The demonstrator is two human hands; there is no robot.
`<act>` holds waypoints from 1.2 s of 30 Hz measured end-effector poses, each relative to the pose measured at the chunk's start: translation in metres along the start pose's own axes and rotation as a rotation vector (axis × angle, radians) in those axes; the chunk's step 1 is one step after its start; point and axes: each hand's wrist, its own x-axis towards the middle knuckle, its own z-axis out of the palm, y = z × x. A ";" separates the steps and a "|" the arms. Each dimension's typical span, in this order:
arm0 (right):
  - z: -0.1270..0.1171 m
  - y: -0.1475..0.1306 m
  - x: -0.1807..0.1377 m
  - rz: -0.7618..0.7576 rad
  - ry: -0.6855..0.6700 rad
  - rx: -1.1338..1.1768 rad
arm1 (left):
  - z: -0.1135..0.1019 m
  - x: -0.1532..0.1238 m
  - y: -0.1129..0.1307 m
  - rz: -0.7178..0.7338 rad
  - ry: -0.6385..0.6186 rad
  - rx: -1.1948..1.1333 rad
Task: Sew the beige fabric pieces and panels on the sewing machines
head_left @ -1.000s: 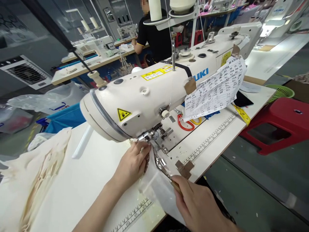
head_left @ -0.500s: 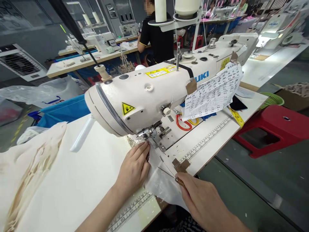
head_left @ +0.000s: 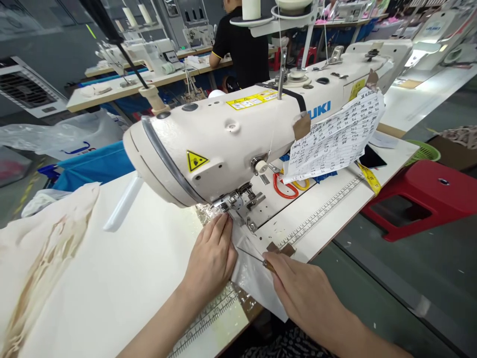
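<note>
My left hand (head_left: 213, 251) is closed at the edge of a thin white fabric (head_left: 257, 287), its fingertips close to the presser foot (head_left: 226, 205) of a white sewing machine (head_left: 219, 141). The part of the cloth under these fingers is hidden. At the front of the table, my right hand (head_left: 307, 291) is closed around the wooden handle of an awl (head_left: 250, 253). The awl's thin metal shaft points left over the cloth, and its tip lies beside my left hand.
Red-handled scissors (head_left: 285, 191) lie behind the needle area. A handwritten paper sheet (head_left: 335, 136) hangs from the machine arm. Cream cloth (head_left: 52, 248) lies at left on the table. A red stool (head_left: 428, 194) stands at right. A person in black (head_left: 244, 49) sits beyond.
My right hand and the awl have moved left, bringing the awl closer to my left hand. My left hand stays near the presser foot. The view has shifted slightly.
</note>
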 end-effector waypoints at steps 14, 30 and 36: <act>0.001 -0.004 0.020 -0.023 -0.108 -0.002 | -0.007 -0.006 0.013 0.075 -0.027 0.093; 0.003 -0.010 0.046 0.027 -0.187 -0.011 | -0.008 -0.001 0.002 0.045 0.008 0.050; 0.006 -0.016 0.057 0.101 -0.173 -0.003 | -0.006 0.004 -0.006 -0.038 0.057 0.061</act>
